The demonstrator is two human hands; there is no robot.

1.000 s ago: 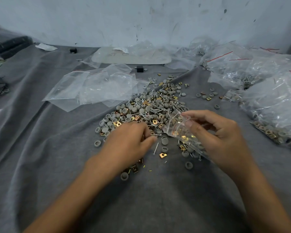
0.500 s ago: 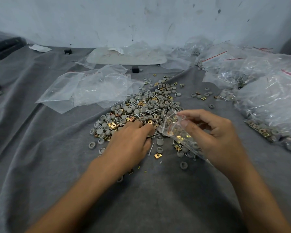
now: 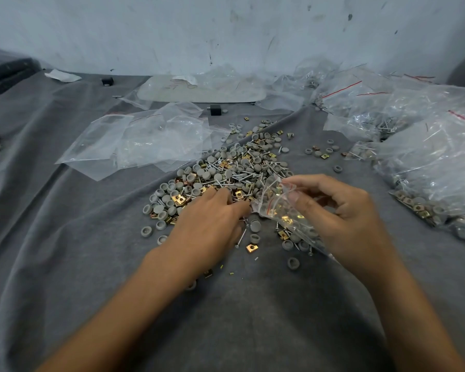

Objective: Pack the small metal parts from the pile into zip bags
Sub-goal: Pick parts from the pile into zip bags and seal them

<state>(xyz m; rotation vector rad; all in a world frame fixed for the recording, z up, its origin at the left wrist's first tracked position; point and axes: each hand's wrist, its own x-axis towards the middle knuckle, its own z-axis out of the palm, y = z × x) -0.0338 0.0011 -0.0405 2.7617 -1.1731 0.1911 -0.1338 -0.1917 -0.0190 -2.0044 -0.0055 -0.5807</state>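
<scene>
Pile of parts (image 3: pixel 234 170) on grey cloth (image 3: pixel 91 237): our left hand (image 3: pixel 212 226) rests on it, grip not discernible. Our right hand (image 3: pixel 352 218) pinches one part-filled zip bag (image 3: pixel 277 208).

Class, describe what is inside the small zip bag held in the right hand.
Through the clear zip bag, pinched by the right hand, a few gold square clips show. The hand covers the bag's near end, so the rest of its contents cannot be seen.
</scene>
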